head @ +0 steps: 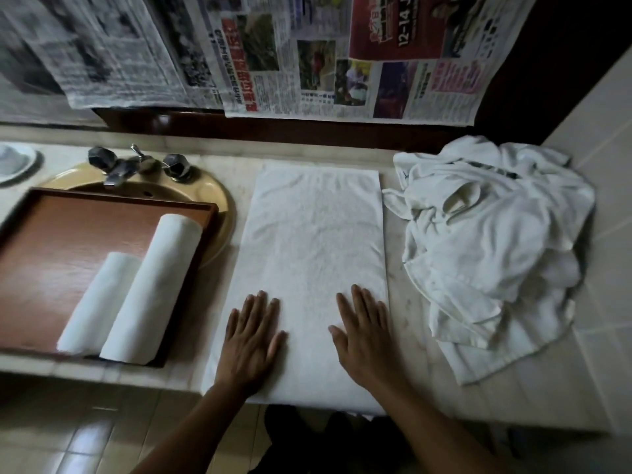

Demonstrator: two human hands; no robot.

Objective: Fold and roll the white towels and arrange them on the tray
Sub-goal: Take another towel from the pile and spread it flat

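Observation:
A white towel (313, 241), folded into a long rectangle, lies flat on the counter in the middle, running away from me. My left hand (251, 340) and my right hand (366, 336) both press flat on its near end with straight fingers, a gap between them. A brown wooden tray (44, 268) sits at the left, partly over the sink. Two rolled white towels lie side by side in it, a longer one (155, 289) at its right side and a shorter one (99, 302) left of that.
A heap of loose white towels (489, 248) fills the counter's right end beside a tiled wall. A tan sink (212, 193) with a metal tap (119, 165) lies behind the tray. Newspapers (307, 56) hang on the back wall. The counter's front edge is under my wrists.

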